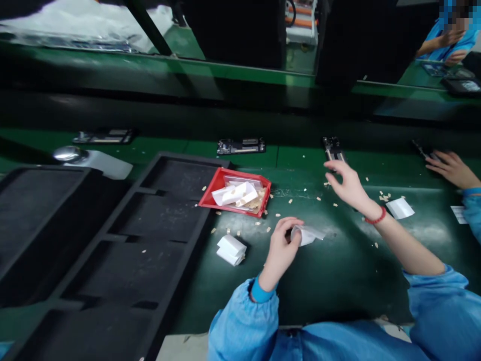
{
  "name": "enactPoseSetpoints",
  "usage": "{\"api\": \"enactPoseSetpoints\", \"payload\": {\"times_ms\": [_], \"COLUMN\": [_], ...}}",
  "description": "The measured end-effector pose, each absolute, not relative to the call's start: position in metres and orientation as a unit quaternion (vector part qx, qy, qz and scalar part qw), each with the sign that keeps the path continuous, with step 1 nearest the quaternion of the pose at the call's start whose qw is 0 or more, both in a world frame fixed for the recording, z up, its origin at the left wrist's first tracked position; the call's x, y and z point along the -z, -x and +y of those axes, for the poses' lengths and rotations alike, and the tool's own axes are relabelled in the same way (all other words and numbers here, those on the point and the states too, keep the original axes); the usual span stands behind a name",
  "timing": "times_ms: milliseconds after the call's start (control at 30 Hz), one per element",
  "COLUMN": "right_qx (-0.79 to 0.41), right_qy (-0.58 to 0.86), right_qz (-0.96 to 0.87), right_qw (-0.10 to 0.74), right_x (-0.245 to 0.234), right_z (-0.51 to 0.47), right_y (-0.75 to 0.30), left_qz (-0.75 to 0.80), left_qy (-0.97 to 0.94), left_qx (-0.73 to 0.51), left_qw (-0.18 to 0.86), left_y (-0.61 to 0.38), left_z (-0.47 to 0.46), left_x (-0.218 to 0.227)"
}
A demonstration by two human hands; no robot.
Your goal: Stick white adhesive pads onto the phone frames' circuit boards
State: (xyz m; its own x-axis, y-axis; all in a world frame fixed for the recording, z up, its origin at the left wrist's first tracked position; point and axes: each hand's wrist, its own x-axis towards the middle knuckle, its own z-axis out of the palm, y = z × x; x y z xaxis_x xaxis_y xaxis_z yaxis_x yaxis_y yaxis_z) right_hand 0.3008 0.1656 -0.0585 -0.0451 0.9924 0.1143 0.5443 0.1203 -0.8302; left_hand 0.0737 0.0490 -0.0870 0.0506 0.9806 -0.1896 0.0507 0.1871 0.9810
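My left hand (281,245) is closed round a crumpled white slip of paper (308,234), just above the green bench. Farther forward, my right hand (347,185) has its thumb and fingers apart and nothing in them. Its fingertips are close to a dark phone chassis with a circuit board (332,146); I cannot tell whether they touch it. Left of my left hand lies a small stack of folded white paper (231,249). Beyond it stands a red bin (267,193) with white slips and small tan pieces inside.
Black compartment trays (124,273) fill the left side. More phone chassis (241,146) lie along the back. Small tan scraps are scattered on the bench (330,286). A white slip (400,208) lies at right, near a co-worker's hand (456,169). Another person (451,40) sits opposite.
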Motion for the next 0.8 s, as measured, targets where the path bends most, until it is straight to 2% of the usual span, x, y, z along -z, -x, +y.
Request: {"api": "enactPoseSetpoints", "payload": {"times_ms": [133, 300, 467, 800], "right_qx": [-0.414, -0.489, -0.459, -0.35], "right_qy": [0.495, 0.438, 0.46, 0.491], "right_qz": [-0.691, -0.692, -0.695, -0.748], "right_qw": [0.325, 0.301, 0.307, 0.278], "right_x": [0.064, 0.057, 0.056, 0.077], "right_z": [0.108, 0.073, 0.075, 0.095], "right_y": [-0.275, -0.265, -0.267, -0.262], "left_qz": [0.495, 0.467, 0.461, 0.557], "left_qy": [-0.422, -0.379, -0.382, -0.488], "left_qx": [-0.433, -0.462, -0.464, -0.412], "left_qw": [0.623, 0.652, 0.653, 0.531], "left_y": [-0.056, -0.064, -0.068, -0.076], "left_z": [0.05, 0.05, 0.053, 0.05], "left_x": [0.08, 0.066, 0.074, 0.108]}}
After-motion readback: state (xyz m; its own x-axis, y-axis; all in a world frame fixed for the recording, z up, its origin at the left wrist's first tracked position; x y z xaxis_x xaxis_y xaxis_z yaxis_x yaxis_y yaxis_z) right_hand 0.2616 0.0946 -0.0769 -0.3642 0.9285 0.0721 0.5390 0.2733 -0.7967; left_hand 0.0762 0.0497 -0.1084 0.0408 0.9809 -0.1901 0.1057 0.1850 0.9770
